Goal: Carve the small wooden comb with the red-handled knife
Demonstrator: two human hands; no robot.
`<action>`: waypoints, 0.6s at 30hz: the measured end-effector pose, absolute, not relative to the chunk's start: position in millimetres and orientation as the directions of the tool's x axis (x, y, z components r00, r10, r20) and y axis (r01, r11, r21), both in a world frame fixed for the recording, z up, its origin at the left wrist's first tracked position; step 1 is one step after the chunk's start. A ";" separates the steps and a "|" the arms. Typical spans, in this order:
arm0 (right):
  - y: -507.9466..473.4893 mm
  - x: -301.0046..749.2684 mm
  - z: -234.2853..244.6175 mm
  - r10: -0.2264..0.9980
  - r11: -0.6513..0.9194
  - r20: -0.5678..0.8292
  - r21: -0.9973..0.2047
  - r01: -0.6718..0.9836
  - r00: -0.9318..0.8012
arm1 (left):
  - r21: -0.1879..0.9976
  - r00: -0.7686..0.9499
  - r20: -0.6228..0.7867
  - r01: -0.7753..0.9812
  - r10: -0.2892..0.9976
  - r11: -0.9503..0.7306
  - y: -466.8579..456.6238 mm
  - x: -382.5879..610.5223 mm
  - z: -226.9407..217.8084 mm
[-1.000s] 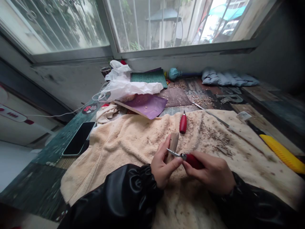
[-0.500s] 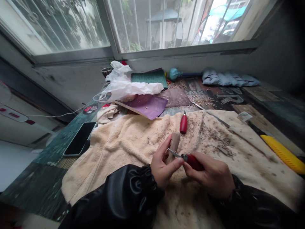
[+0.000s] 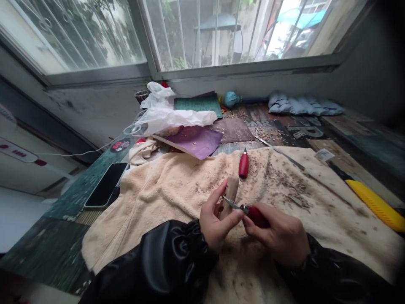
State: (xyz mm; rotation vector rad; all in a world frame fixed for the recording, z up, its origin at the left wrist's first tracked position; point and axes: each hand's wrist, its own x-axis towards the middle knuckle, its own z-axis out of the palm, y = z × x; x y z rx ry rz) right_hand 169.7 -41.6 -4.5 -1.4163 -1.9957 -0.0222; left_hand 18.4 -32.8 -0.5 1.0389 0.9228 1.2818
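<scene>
My left hand (image 3: 215,221) grips a small pale wooden piece (image 3: 232,188), holding it upright over the cream fleece cloth (image 3: 164,194). The thumb presses near the knife blade. My right hand (image 3: 280,236) is closed around a red-handled carving knife (image 3: 249,210), its short blade laid against the wood's side. Both arms wear shiny black sleeves. A second red-handled knife (image 3: 243,164) lies on the cloth just beyond the wood.
Wood shavings (image 3: 284,177) litter the cloth's right part. A black phone (image 3: 106,190) lies at the left, a purple sheet (image 3: 196,140), white plastic bag (image 3: 167,114) and green mat (image 3: 198,103) behind. A yellow tool (image 3: 375,204) lies at right, grey cloth (image 3: 303,105) under the window.
The hands and knife have barely shifted; the blade sits slightly higher on the wood. The view has tilted a little.
</scene>
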 end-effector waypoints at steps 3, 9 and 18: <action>-42.0 168.2 -4.6 0.819 0.402 0.550 -0.340 0.850 -0.167 | 0.950 0.065 0.023 -0.311 0.998 -0.001 -32.5 19.2 -0.3; -39.7 167.2 -3.5 0.785 0.451 0.578 -0.287 0.845 -0.223 | 0.952 0.033 0.006 -0.307 0.999 0.005 -32.0 19.9 -1.1; -38.2 164.9 -9.1 0.795 0.444 0.573 -0.325 0.835 -0.199 | 0.950 0.009 0.017 -0.311 1.000 -0.014 -30.6 20.3 -2.7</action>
